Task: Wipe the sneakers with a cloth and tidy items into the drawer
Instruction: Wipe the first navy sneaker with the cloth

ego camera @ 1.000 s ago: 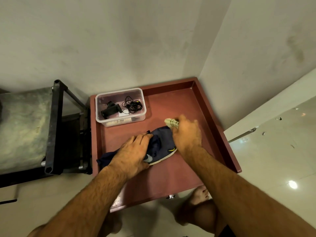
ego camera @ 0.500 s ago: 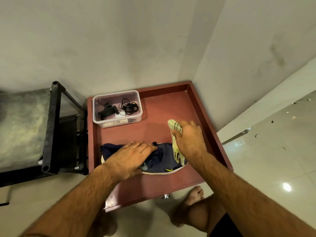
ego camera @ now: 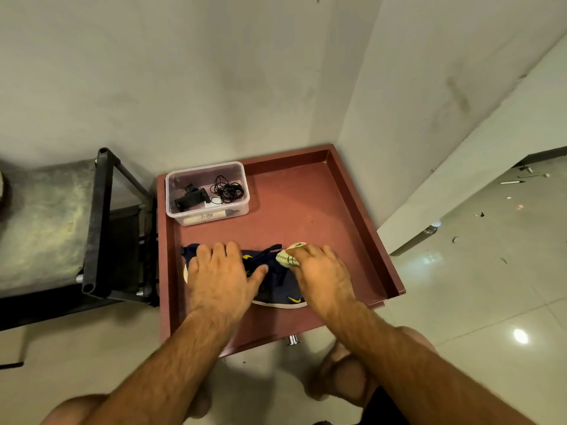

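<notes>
Head view: open reddish-brown drawer (ego camera: 352, 210) pulled out into the corner of the room, seen from above. Navy sneakers (ego camera: 276, 280) with yellow marks lie in the near half of the drawer, toe end toward the right, white sole edge visible at the front

Left hand (ego camera: 219, 273): fingers spread and laid flat over the heel end of the sneakers, thumb out to the right; reads as pressing down to steady them, not gripping

Right hand (ego camera: 322, 271): fingers curled over a bunched pale checked cloth (ego camera: 287, 257), holding it against the top of the shoe near the laces. Only a small part of the cloth shows beyond the fingertips

Clear plastic box (ego camera: 207, 193) sits in the far left corner of the drawer, well apart from the sneakers; holds a tangled black cord (ego camera: 228, 190) and a small black gadget (ego camera: 190, 197), too small to identify. Dark metal rack (ego camera: 98, 222) stands just left of the drawer

Step in hand, judged: wiping, mid-pass on the upper. Tidying not yet reached

Next move calls for: dragging the cloth along the upper and sole edge while the left hand keeps the shoe pinned; turning the shoe to reach its hidden side. Whether one or two shoes lie under the hands, cannot tell
</notes>
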